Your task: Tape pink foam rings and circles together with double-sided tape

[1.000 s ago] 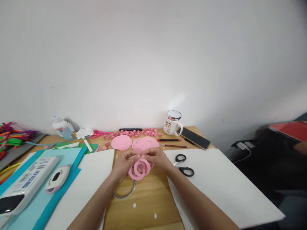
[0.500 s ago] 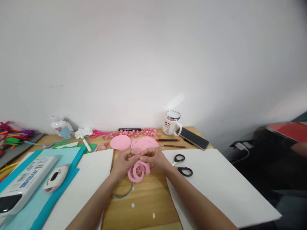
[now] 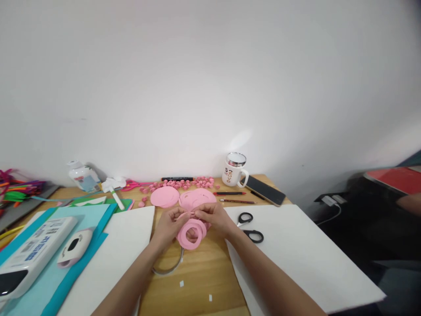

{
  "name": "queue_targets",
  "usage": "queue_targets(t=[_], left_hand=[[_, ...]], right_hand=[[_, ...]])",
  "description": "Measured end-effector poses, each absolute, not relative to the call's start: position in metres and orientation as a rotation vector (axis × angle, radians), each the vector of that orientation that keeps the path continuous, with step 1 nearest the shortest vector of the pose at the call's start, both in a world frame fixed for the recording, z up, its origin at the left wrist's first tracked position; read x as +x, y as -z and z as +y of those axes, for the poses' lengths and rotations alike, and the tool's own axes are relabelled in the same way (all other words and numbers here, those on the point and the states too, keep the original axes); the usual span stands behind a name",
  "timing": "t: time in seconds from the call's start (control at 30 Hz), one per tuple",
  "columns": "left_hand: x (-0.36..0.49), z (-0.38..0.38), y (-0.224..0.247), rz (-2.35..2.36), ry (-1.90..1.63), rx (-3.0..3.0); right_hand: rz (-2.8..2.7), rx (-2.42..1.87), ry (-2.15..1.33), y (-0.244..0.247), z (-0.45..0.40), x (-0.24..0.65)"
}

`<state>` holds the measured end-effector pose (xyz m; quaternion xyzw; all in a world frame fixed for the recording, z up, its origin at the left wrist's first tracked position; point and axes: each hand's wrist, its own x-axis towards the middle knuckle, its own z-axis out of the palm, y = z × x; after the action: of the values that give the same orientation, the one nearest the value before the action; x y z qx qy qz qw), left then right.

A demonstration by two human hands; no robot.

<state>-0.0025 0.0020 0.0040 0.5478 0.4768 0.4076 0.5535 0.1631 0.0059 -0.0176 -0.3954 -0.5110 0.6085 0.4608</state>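
Over the wooden desk, my left hand (image 3: 167, 226) and my right hand (image 3: 215, 220) meet with thumbs and fingertips pinched together. Between them is a pink paper spiral strip (image 3: 182, 240), its loops hanging below the fingers. The exact end being pinched is hidden by my fingertips. Just beyond my hands lie a stack of pink paper circles (image 3: 164, 196) and a second pile of pink cut circles (image 3: 198, 197). Several small rolled pink paper pieces (image 3: 174, 184) are scattered along the wall. Black-handled scissors (image 3: 254, 236) rest on white board to the right of my right wrist.
A white mug (image 3: 233, 174), a phone (image 3: 265, 190), a pencil (image 3: 238, 201) and a red-black pen (image 3: 230, 193) stand or lie at the back right. On the left are a white bottle (image 3: 84, 177), teal sheets (image 3: 98, 245) and a white device (image 3: 39, 250). A tape ring (image 3: 167, 272) lies below my hands.
My fingers have shifted slightly on the pink strip. Its hanging loops have drawn closer together into a rounder, more overlapped coil. The things on the desk stay in place.
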Motion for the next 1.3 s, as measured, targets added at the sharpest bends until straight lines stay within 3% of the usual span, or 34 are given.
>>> queue_targets(t=[1.3], left_hand=[[-0.0007, 0.0028, -0.0037, 1.074, -0.948, 1.277]], right_hand=[[-0.978, -0.881, -1.551, 0.0232, 0.0098, 0.1615]])
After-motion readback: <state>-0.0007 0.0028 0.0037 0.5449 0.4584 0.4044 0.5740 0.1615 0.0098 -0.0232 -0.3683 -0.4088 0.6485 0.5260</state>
